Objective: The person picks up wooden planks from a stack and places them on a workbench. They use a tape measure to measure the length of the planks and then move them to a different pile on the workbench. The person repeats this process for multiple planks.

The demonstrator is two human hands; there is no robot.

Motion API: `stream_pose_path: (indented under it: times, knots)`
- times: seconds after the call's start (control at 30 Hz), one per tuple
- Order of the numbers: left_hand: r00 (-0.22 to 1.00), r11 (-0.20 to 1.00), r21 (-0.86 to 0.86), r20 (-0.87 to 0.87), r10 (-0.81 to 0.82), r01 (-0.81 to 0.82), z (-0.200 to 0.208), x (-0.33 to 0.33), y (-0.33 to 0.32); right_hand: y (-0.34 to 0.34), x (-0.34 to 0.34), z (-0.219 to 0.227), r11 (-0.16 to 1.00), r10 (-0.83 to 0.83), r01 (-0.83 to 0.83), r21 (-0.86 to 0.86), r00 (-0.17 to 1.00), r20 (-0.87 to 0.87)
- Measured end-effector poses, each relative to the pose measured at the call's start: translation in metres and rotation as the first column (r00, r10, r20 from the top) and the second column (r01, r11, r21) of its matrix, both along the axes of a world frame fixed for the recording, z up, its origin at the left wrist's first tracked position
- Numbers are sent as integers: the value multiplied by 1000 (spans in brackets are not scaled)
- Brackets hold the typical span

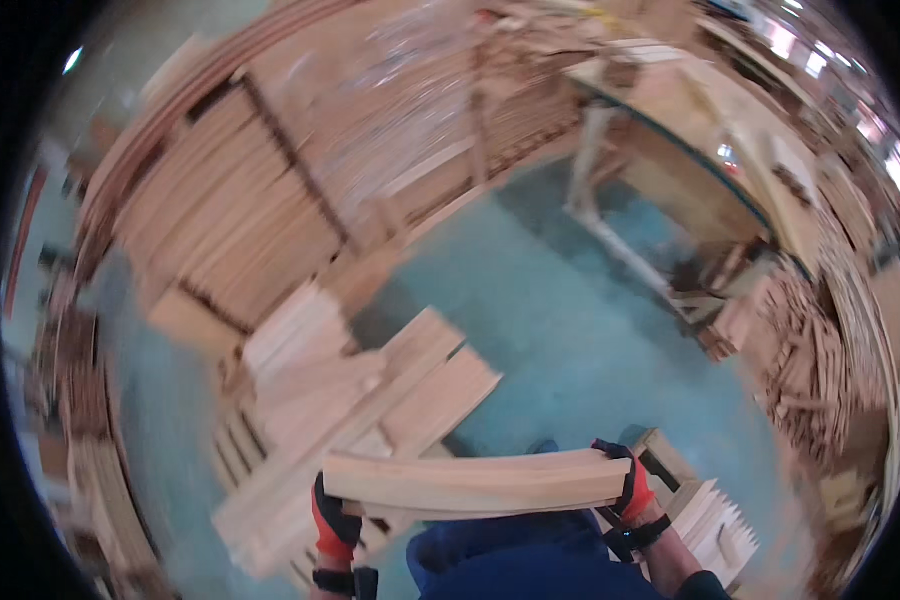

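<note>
A short bundle of pale, slightly curved wooden boards (pixel 475 482) is held crosswise in front of my body, over my dark blue clothing. At its left end my left hand (pixel 336 520), in a red and black glove, is closed on the wood. My right hand (pixel 630 485), gloved the same way, grips the other end. The boards lie one on another; how many there are I cannot tell. Both wrists carry dark bands. Below and left of the bundle, loose long boards (pixel 360 430) rest across a slatted pallet (pixel 238 445).
Tall stacks of boards (pixel 240 190), partly in clear wrap, stand at the far left. A workbench (pixel 670 110) with pale legs is at the far right, beside a heap of wood offcuts (pixel 805 370). More pale pieces (pixel 710 530) lie near my right wrist. The floor (pixel 550 300) is blue-green.
</note>
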State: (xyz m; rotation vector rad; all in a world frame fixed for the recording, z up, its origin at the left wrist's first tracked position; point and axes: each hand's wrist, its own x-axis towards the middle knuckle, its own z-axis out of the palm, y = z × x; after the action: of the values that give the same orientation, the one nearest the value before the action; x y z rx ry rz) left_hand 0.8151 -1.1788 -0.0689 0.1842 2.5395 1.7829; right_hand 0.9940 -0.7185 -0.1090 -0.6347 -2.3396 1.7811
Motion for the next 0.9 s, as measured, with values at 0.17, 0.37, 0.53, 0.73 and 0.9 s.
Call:
stream_pose_path:
  times: [0.17, 0.37, 0.53, 0.73, 0.9]
  knots:
    - [992, 988, 86, -36, -122, 125, 15, -41, 151, 105, 35, 17, 638, -456, 425, -642, 881, 130]
    - [873, 888, -29, -173, -457, 459, 39, -85, 325, 198, 66, 24, 775, -593, 549, -312, 803, -61]
    - [828, 834, -19, -106, -550, 552, 10, -155, 432, 269, 71, -17, 307, -755, 537, -786, 640, 142]
    - [827, 809, 215, 11, -562, 547, -64, -268, 554, 388, -19, 2, 81, -862, 586, -806, 447, 239]
    - [805, 715, 580, 162, -571, 391, -51, -367, 675, 505, -135, 33, 192, -873, 583, -789, 469, 134]
